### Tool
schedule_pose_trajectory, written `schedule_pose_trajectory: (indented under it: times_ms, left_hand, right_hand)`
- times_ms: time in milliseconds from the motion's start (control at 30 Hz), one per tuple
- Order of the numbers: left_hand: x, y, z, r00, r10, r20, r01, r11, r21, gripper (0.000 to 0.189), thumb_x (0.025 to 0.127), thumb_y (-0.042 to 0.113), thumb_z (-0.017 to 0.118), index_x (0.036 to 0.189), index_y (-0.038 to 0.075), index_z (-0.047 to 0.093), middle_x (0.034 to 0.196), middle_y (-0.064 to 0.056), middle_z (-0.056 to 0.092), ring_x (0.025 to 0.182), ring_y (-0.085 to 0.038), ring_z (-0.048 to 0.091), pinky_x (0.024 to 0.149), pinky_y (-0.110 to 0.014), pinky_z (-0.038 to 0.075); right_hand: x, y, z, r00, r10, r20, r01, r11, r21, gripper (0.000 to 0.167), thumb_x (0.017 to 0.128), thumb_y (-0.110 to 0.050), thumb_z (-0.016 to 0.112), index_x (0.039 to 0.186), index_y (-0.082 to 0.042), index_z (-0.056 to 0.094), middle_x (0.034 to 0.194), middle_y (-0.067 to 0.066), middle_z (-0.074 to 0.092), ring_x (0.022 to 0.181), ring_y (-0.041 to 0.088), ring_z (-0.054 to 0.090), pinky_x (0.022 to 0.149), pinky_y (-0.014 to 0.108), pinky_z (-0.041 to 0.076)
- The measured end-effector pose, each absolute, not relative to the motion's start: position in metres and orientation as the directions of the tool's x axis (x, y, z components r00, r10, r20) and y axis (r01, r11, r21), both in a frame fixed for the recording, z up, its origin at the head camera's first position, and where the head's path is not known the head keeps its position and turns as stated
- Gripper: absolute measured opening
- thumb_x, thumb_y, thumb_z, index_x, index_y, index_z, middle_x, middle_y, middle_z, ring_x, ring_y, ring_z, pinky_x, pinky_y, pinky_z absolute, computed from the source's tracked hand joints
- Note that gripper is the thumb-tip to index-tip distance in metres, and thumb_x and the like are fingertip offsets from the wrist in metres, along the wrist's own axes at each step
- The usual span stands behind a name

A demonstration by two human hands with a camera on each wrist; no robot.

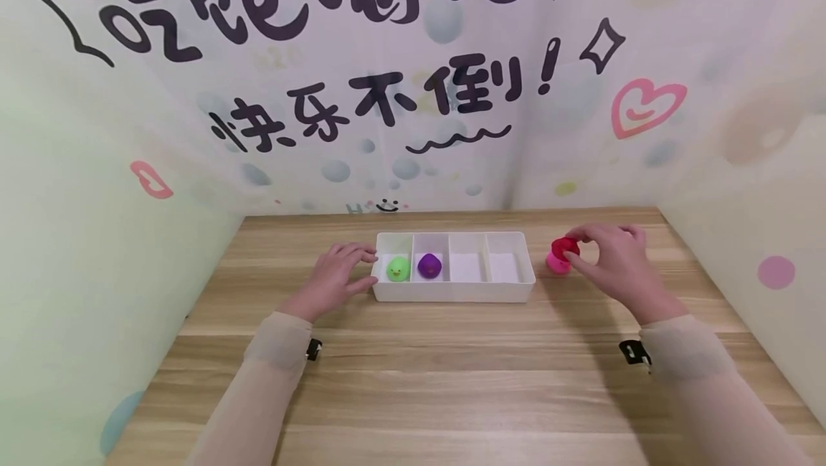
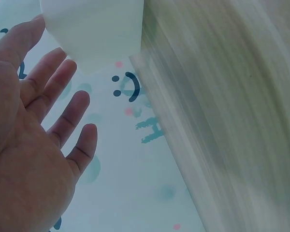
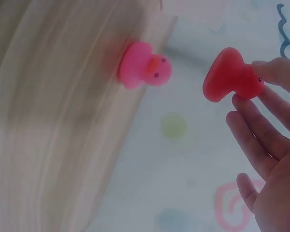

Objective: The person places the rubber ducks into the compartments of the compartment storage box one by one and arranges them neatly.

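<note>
A red rubber duck point(image 3: 232, 77) is pinched by its head between the thumb and fingers of my right hand point(image 1: 613, 262), raised above the table. Just beyond and below it, a pink rubber duck point(image 3: 142, 66) stands on the wood. My left hand point(image 1: 334, 276) is at the left end of a white divided box point(image 1: 452, 292), fingers spread and thumb near its front corner; whether they touch it I cannot tell. In the box's leftmost compartment sits a green rubber duck point(image 1: 398, 269). The compartment beside it holds a purple rubber duck point(image 1: 429, 266).
The wood-grain table point(image 1: 413, 380) reaches back to a white patterned wall cloth point(image 1: 387, 129) with black writing. Pale side walls point(image 1: 77, 251) stand left and right. Two bare compartments point(image 1: 505, 267) make up the box's right half.
</note>
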State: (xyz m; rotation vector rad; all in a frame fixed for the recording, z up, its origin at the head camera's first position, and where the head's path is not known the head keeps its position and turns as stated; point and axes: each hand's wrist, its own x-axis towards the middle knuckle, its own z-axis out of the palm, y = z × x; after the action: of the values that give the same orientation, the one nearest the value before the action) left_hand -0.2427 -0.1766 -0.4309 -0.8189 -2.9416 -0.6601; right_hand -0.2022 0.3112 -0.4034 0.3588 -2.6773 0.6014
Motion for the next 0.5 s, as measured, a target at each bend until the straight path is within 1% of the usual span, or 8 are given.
schedule_pose_trajectory:
  times_ms: [133,233,400,500]
  left_hand:
    - [-0.243,-0.178,-0.43,-0.86,0.492,0.134,0.502,0.772,0.389,0.04,0.096,0.031,0.074,0.129,0.009,0.066,0.15,-0.008,0.056,0.134,-0.035,0.049,0.108,-0.064,0.04]
    - [-0.243,-0.178,-0.43,-0.859,0.493,0.135,0.504,0.77,0.391,0.04,0.096,0.031,0.074,0.129,0.008,0.066,0.149,-0.007,0.056,0.133,-0.035,0.049,0.108,-0.064,0.04]
    - [-0.242,-0.178,-0.429,-0.863,0.489,0.126,0.496,0.771,0.401,0.041,0.096,0.03,0.075,0.129,0.008,0.066,0.149,-0.006,0.056,0.133,-0.035,0.049,0.109,-0.063,0.039]
    - [-0.243,-0.178,-0.429,-0.864,0.49,0.118,0.492,0.771,0.405,0.042,0.096,0.031,0.075,0.13,0.008,0.066,0.15,-0.006,0.056,0.134,-0.035,0.048,0.11,-0.063,0.039]
  right_hand:
    - [-0.204,0.298,-0.403,-0.884,-0.175,0.434,-0.354,0.856,-0.377,0.029,0.083,-0.014,0.086,0.108,-0.009,0.073,0.101,0.008,0.076,0.099,0.031,0.067,0.102,0.064,0.025]
    - [-0.204,0.289,-0.402,-0.877,-0.185,0.444,-0.375,0.841,-0.39,0.03,0.082,-0.013,0.086,0.108,-0.009,0.073,0.103,0.009,0.076,0.1,0.032,0.066,0.102,0.063,0.025]
    - [-0.204,0.275,-0.4,-0.88,-0.211,0.426,-0.39,0.834,-0.391,0.027,0.084,-0.011,0.083,0.109,-0.009,0.072,0.107,0.012,0.075,0.105,0.033,0.065,0.104,0.064,0.024]
    - [-0.204,0.268,-0.399,-0.877,-0.226,0.425,-0.401,0.831,-0.385,0.026,0.085,-0.01,0.083,0.109,-0.008,0.072,0.107,0.012,0.074,0.105,0.033,0.064,0.104,0.065,0.025]
